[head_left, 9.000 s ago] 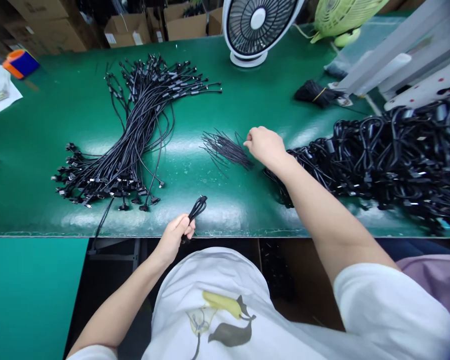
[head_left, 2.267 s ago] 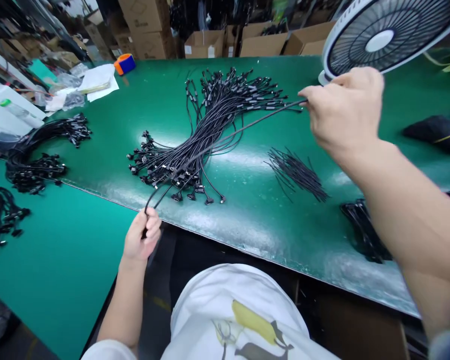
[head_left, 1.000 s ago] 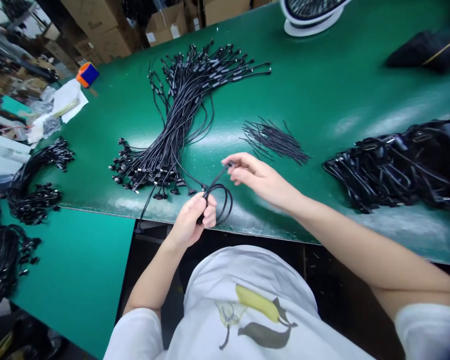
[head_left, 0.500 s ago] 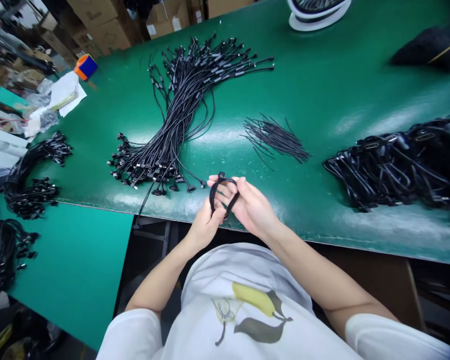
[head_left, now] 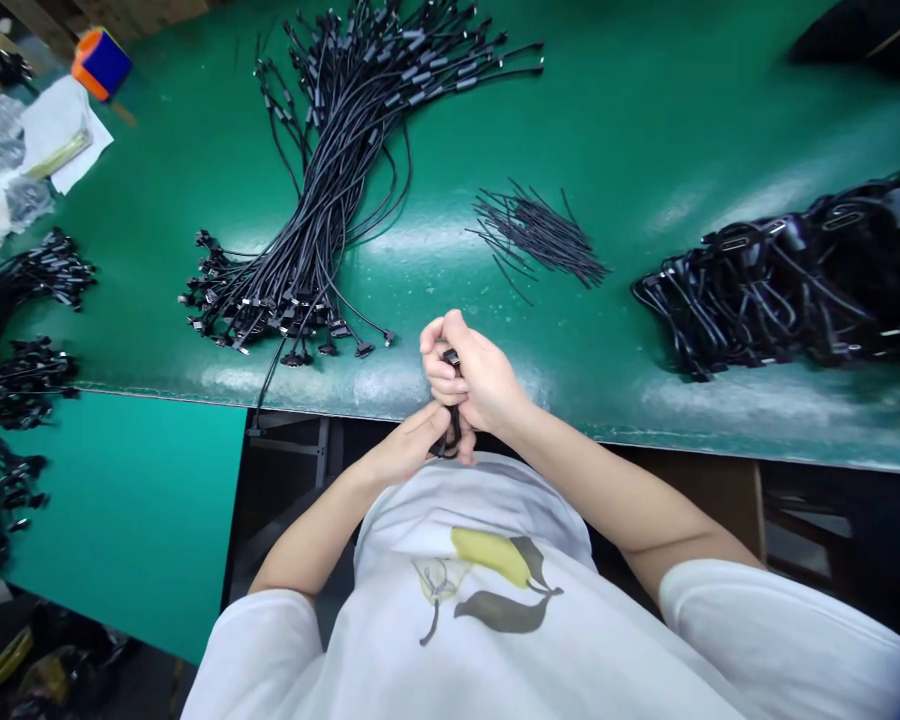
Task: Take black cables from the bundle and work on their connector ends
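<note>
A black cable (head_left: 454, 430), bunched together, is gripped between both hands at the front edge of the green table. My right hand (head_left: 474, 372) wraps round its upper part, and a connector end shows between the fingers. Lower down, my left hand (head_left: 418, 440) pinches the cable's bottom end. Fingers hide much of the cable. Beyond the hands lies a small heap of thin black ties (head_left: 536, 232). To the left, a large sheaf of loose black cables (head_left: 337, 185) is spread on the table.
Stacked coiled cables (head_left: 780, 270) lie on the right of the green table (head_left: 607, 130). More cable bundles (head_left: 26, 370) sit at the far left, near papers (head_left: 60, 125) and an orange and blue tape roll (head_left: 101, 65). A lower green surface (head_left: 127, 500) adjoins at the left.
The open cable loop is now squeezed into a narrow bunch. My right hand has closed round its upper part, and my left hand has moved lower. The view has tilted down.
</note>
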A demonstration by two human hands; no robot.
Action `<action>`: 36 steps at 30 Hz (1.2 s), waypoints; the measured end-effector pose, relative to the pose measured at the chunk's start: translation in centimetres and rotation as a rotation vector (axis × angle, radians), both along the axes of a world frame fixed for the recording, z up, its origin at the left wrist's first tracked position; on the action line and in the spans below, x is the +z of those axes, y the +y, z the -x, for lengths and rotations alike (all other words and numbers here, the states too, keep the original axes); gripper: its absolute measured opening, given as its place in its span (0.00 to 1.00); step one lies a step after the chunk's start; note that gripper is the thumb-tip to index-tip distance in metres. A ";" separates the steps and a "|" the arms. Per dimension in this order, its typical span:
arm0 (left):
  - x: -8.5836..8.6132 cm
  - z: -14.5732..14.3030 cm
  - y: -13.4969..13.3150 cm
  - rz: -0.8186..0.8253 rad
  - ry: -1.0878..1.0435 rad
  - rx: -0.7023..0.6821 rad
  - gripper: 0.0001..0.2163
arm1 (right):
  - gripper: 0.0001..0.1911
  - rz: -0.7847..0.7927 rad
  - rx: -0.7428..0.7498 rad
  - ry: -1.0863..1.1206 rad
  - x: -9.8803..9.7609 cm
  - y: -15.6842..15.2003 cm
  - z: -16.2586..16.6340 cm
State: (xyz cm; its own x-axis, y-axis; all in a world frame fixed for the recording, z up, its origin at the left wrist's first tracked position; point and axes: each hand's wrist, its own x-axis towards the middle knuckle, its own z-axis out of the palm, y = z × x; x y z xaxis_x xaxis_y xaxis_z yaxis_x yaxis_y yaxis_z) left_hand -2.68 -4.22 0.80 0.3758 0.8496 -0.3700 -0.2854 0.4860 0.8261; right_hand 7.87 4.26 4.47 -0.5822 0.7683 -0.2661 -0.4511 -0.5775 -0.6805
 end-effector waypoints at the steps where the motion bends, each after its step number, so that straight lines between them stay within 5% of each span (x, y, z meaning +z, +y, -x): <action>1: 0.3 -0.3 0.0 0.084 -0.083 0.007 0.23 | 0.29 0.016 0.016 0.004 0.1 0.1 -0.1; 6: 1.4 -1.2 -0.1 0.272 -0.254 0.078 0.19 | 0.30 0.045 0.077 0.004 -0.1 0.7 -0.8; 13: 1.7 -0.7 0.5 0.371 -0.371 -0.001 0.19 | 0.31 -0.130 0.257 0.042 -0.6 1.0 -1.7; 19: 1.7 -1.8 0.6 0.395 -0.442 0.176 0.12 | 0.27 -0.117 0.078 0.010 -1.6 1.5 -1.4; 24: 0.6 -1.9 1.2 0.287 -0.262 0.289 0.12 | 0.20 -0.058 0.008 -0.123 -1.6 1.0 -1.9; 28: 0.5 -1.1 1.4 0.309 -0.327 0.132 0.14 | 0.10 0.065 0.038 -0.107 -0.4 0.7 -2.3; 36: 1.0 -1.4 1.2 0.349 -0.292 0.056 0.17 | 0.19 0.051 0.121 -0.014 -0.6 0.4 -2.2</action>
State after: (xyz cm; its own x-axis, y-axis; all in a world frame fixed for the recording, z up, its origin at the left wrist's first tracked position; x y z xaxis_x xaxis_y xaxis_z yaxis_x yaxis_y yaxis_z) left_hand -1.26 -2.98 1.79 0.4637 0.7151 -0.5231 -0.5160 0.6979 0.4967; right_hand 10.07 4.64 3.84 -0.6657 0.6779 -0.3120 -0.3668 -0.6613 -0.6543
